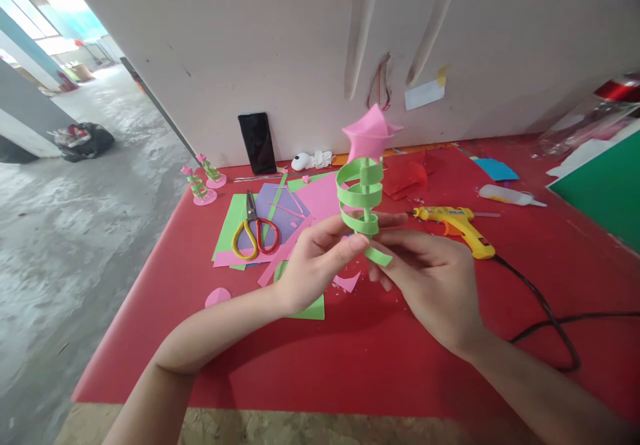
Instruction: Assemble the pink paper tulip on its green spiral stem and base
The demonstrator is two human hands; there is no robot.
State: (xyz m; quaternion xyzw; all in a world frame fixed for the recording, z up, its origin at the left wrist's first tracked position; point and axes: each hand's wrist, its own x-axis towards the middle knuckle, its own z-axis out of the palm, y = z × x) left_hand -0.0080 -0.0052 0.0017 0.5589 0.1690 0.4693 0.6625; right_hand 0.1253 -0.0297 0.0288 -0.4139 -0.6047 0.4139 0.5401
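Well, you hold 1 pink-and-green paper flower (360,196) above the smooth red tabletop (390,372), its lower part pinched narrowly between the fingers of your left hand (317,262) and right hand (437,285). Its long axis runs nearly vertical, the folded, star-shaped pink paper bloom (371,133) pointing up and a flat green paper strip (367,254) coiling loosely down the stem. Beyond your left hand lie 1 pair of metal scissors with yellow and red handles (251,215), on overlapping flat paper sheets (265,198), and 1 round pink paper disc (219,296). To your right rests 1 yellow plastic glue gun (455,217). Farther left stand 2 small pink-and-green paper flowers on round pink bases (205,198).
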